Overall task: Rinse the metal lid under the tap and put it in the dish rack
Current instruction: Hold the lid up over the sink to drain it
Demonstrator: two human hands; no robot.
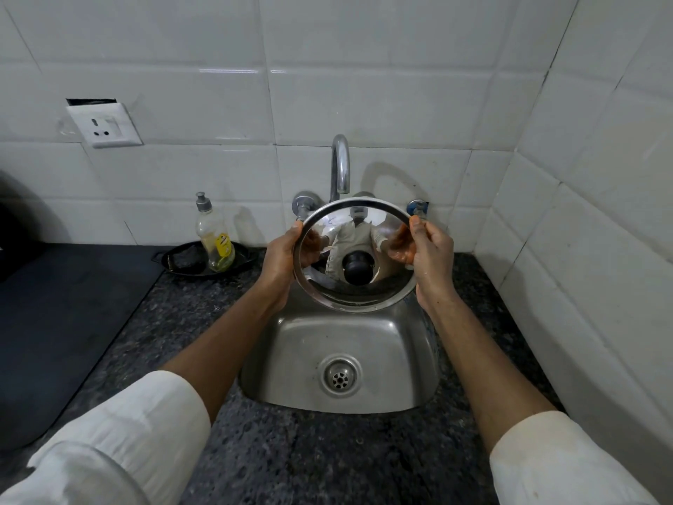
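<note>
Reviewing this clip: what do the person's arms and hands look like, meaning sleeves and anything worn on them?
Both arms wear loose off-white sleeves, pushed up to around the elbows, leaving the forearms bare. The left sleeve shows soft folds; the right sleeve has faint smudges. The left hand and right hand are bare: no gloves, and no rings, watch or bracelets are visible from this view.
</note>
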